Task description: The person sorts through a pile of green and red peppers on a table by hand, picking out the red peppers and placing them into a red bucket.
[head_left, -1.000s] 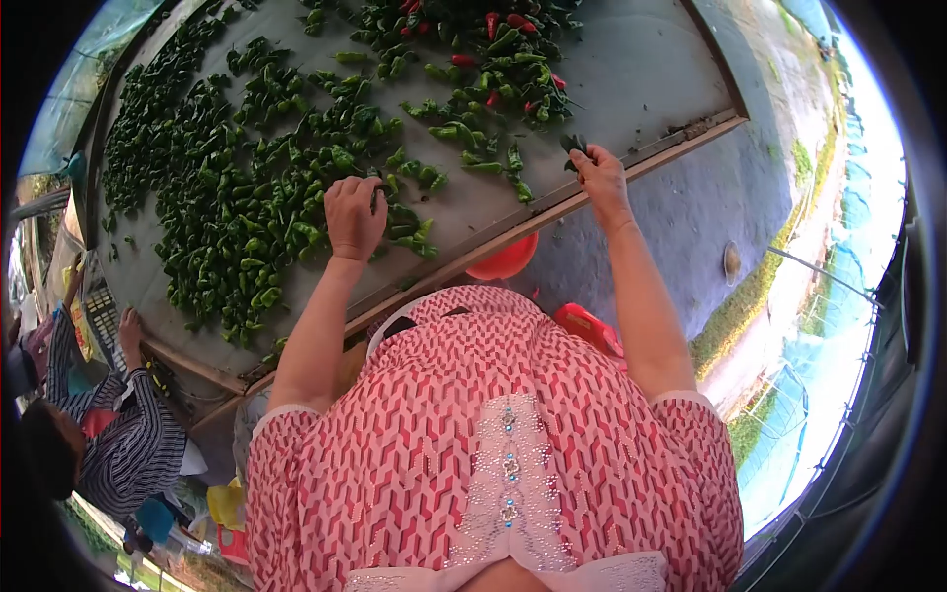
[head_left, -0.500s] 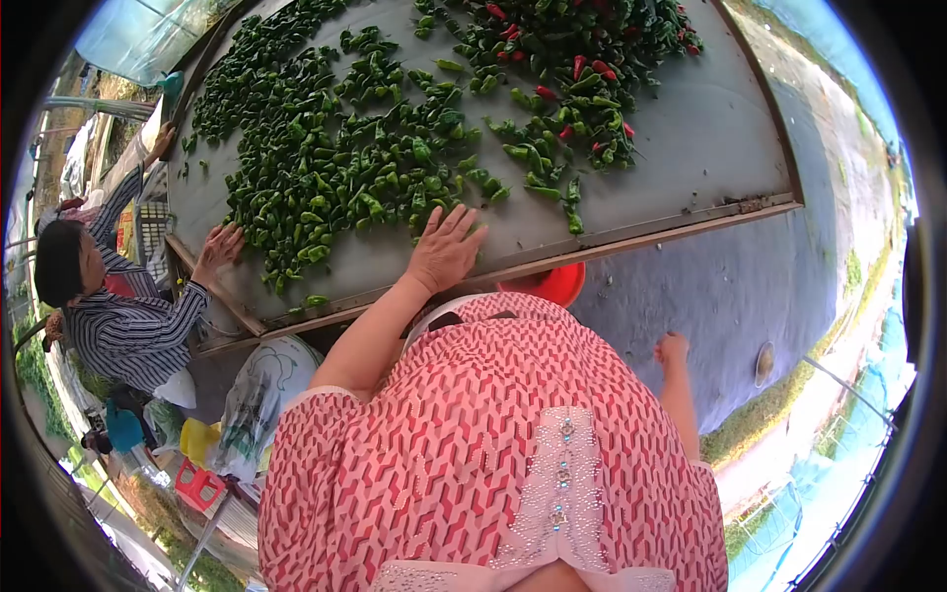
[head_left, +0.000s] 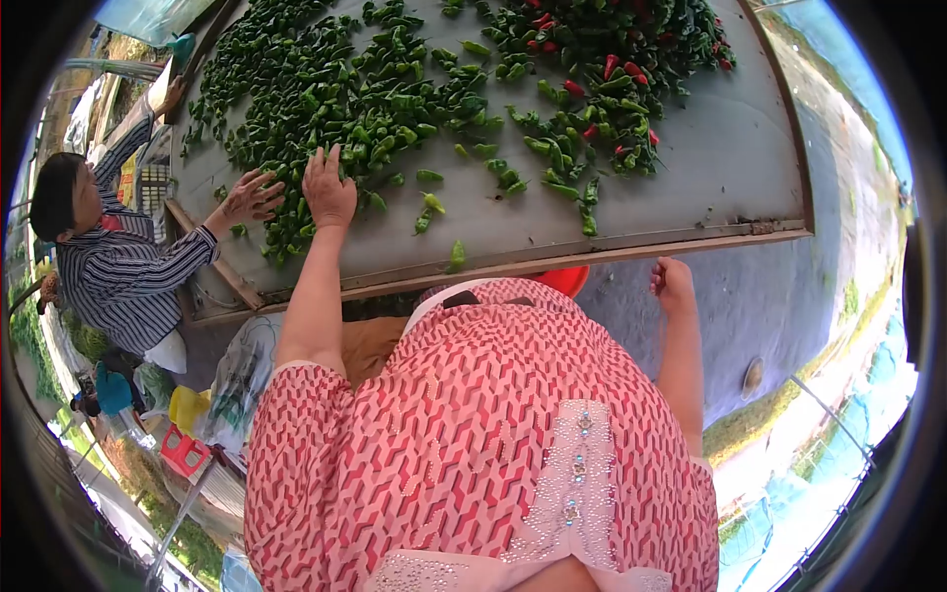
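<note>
Our left hand (head_left: 329, 185) is lying palm down at ten o'clock of the view, fingers slightly apart and visibly gripping nothing, at the near edge of a broad spread of small, wrinkled green peppers (head_left: 340, 109). Our right hand (head_left: 673, 281) is hanging well apart from it at three o'clock, beyond the flat grey desk (head_left: 730, 197) that is carrying the peppers; its fingers are curling, and we cannot tell whether they are holding anything. At our left hand's nine o'clock, a co-worker's spread hand (head_left: 251, 197) is hovering close by, below a dark-and-white striped sleeve (head_left: 163, 268). With the two sitting so near, they could be bumping and scattering peppers. At four o'clock from our left hand, a stray light-green pepper (head_left: 456, 258) is lying just beside the low wooden rim (head_left: 631, 251); a careless sweep could be tipping it over. At two o'clock, a dark heap of mixed green and red peppers (head_left: 631, 84) is sitting near the loose green ones, so a wide push could be mixing them. At our right hand's nine o'clock, a round red plastic basin (head_left: 565, 280) is showing only partly below the rim, so falling peppers could be missing it.
</note>
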`<move>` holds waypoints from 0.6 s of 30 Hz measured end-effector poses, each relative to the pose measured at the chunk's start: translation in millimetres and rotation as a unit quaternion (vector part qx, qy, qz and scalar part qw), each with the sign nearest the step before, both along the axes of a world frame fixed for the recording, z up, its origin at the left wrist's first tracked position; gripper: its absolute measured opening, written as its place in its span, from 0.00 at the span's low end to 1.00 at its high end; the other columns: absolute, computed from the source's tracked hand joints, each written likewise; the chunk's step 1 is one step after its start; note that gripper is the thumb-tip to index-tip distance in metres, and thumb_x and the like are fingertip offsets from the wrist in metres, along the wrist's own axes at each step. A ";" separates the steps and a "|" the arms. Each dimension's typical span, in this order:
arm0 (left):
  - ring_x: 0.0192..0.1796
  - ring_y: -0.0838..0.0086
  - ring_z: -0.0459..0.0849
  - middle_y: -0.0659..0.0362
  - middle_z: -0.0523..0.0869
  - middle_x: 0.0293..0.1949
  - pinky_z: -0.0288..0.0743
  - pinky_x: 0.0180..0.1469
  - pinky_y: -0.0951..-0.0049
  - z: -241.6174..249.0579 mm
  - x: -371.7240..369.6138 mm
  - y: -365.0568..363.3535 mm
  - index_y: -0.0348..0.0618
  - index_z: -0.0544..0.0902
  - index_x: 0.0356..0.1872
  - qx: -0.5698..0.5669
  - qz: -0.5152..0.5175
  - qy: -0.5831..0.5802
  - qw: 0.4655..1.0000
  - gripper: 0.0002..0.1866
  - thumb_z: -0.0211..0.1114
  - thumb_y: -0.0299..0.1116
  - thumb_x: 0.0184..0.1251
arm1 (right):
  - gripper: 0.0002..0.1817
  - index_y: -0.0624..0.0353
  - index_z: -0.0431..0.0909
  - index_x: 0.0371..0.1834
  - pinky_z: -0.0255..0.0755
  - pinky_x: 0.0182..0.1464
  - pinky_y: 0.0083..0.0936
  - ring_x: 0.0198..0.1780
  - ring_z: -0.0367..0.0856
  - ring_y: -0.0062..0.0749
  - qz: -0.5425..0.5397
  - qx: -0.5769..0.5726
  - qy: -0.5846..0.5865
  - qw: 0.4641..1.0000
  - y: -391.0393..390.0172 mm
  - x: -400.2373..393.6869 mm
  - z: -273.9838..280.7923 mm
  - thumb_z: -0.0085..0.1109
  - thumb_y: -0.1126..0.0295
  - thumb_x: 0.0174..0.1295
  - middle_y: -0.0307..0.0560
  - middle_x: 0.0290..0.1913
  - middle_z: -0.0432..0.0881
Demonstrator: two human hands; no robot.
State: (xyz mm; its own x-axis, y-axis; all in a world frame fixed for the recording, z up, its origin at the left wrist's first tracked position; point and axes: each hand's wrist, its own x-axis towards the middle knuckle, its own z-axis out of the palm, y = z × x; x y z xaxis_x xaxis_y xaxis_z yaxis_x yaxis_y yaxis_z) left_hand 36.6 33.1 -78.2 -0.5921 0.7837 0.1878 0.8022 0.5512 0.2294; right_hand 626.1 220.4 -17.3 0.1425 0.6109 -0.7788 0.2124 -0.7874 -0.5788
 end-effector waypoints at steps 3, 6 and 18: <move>0.63 0.56 0.73 0.49 0.78 0.59 0.65 0.66 0.57 -17.3 -16.8 0.5 0.43 0.76 0.60 0.121 0.151 0.012 0.981 0.27 0.60 0.26 0.54 | 0.15 0.51 0.71 0.26 0.63 0.18 0.24 0.18 0.69 0.20 -0.024 -0.016 0.057 0.998 7.6 -22.2 30.7 0.57 0.57 0.67 0.34 0.20 0.71; 0.59 0.56 0.76 0.51 0.81 0.55 0.67 0.64 0.56 -2.7 -6.0 12.6 0.44 0.80 0.54 0.142 0.180 -0.003 0.973 0.22 0.62 0.28 0.54 | 0.18 0.53 0.71 0.24 0.61 0.16 0.24 0.16 0.68 0.20 0.060 0.001 -0.072 0.996 20.5 -14.7 2.6 0.58 0.55 0.68 0.35 0.19 0.72; 0.52 0.59 0.79 0.55 0.83 0.48 0.73 0.56 0.62 26.2 165.9 227.9 0.44 0.82 0.48 0.163 -0.263 -0.159 0.938 0.18 0.65 0.30 0.53 | 0.15 0.59 0.75 0.27 0.62 0.16 0.27 0.15 0.67 0.22 0.012 -0.016 -0.184 0.983 28.8 -32.0 5.8 0.62 0.61 0.66 0.40 0.20 0.75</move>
State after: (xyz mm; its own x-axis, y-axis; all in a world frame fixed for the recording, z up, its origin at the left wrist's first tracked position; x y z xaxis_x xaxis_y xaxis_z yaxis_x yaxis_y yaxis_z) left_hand 202.5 261.0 -52.1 -0.2058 0.9146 0.3480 0.8064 -0.0430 0.5898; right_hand 594.1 249.2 -11.5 0.4048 0.5939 -0.6953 0.4210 -0.7960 -0.4348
